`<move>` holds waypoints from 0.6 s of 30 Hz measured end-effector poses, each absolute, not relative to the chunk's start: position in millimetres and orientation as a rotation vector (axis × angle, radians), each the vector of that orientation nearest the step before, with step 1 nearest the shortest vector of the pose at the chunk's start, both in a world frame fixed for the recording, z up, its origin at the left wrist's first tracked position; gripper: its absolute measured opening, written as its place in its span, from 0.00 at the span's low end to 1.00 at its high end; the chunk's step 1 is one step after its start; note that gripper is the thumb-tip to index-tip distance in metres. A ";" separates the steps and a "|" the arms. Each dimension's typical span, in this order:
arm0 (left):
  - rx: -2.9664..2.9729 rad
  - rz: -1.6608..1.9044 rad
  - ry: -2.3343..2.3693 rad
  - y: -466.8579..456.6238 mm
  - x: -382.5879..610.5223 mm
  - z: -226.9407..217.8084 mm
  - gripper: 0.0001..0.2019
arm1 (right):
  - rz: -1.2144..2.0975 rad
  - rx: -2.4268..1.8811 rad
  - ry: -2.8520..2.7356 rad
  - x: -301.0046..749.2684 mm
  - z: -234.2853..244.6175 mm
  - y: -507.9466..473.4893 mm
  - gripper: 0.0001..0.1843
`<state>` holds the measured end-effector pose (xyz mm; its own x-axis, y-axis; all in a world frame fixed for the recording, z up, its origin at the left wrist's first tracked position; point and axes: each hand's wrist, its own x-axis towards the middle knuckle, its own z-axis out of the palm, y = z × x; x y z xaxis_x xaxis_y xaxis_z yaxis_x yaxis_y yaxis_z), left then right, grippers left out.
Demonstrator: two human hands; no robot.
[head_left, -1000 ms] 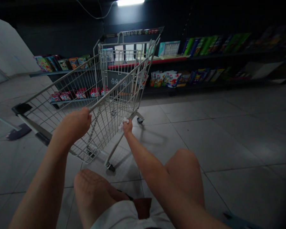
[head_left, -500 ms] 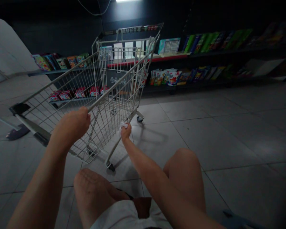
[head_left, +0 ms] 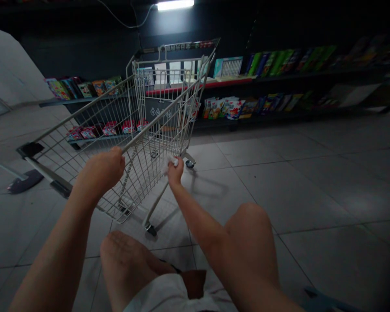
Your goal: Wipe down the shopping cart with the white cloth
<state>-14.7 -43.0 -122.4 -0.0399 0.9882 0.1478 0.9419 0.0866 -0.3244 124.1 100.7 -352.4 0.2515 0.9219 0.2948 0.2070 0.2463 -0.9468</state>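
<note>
A metal wire shopping cart (head_left: 149, 143) stands on the tiled floor in front of my bent knees. My left hand (head_left: 102, 171) is closed around the top side rail of its basket. Lower down and farther off, my right hand (head_left: 175, 171) is closed on a crumpled white cloth or tissue (head_left: 170, 162), held against the wire side near the lower frame tube. Whether it is paper or fabric I cannot tell. A caster wheel (head_left: 151, 229) at the near end of the cart rests on the floor.
Dark shelves along the wall hold books and boxes (head_left: 227, 67), colourful bags (head_left: 227, 107) and red packs (head_left: 110, 128). A flat-headed floor mop (head_left: 26, 181) lies at the left. Overhead, a tube light (head_left: 175, 4) glows. Something blue-grey (head_left: 325, 299) is partly visible at lower right.
My right hand has moved slightly up and to the right along the cart's side with the white cloth or tissue. My left hand keeps its grip on the rail. The view has tilted slightly up.
</note>
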 end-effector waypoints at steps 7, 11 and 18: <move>-1.920 0.192 -2.055 -45.2 -3.0 -120.0 0.20 | 0.530 -1.104 -1.263 96.1 -288.3 90.3 0.18; -1.914 0.194 -2.054 -46.2 -3.6 -120.3 0.20 | 0.512 -0.736 -1.660 90.9 -319.0 27.8 0.15; -1.940 0.194 -2.061 -50.7 0.8 -114.2 0.19 | 0.452 -0.960 -1.141 160.1 -222.9 122.8 0.20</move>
<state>0.8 -50.7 -114.2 -0.0404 0.9912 0.1262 0.9502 0.0772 -0.3021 160.1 122.8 -222.9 0.3877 0.7352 0.5560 0.1553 0.5425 -0.8256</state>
